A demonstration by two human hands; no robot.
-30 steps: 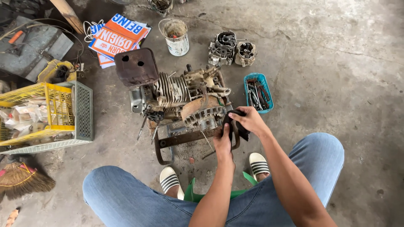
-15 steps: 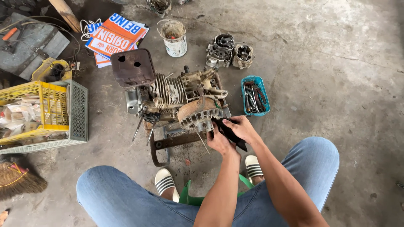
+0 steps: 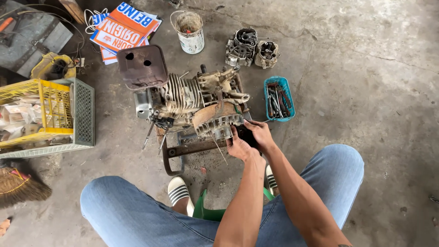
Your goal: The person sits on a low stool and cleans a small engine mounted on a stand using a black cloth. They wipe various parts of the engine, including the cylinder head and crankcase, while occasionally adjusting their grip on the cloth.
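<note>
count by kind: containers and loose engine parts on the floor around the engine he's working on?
Buckets: 1, white bucket
Crates: 2, yellow crate, grey crate
Trays: 1, blue tray of tools
Loose engine parts: 2, cylinder heads
Total: 6
Both hands, left hand and right hand, are at the engine.

A grimy small engine [image 3: 192, 103] with pale cooling fins and a rusty brown muffler sits upright on a rusted metal frame [image 3: 183, 151] on the concrete floor.
</note>
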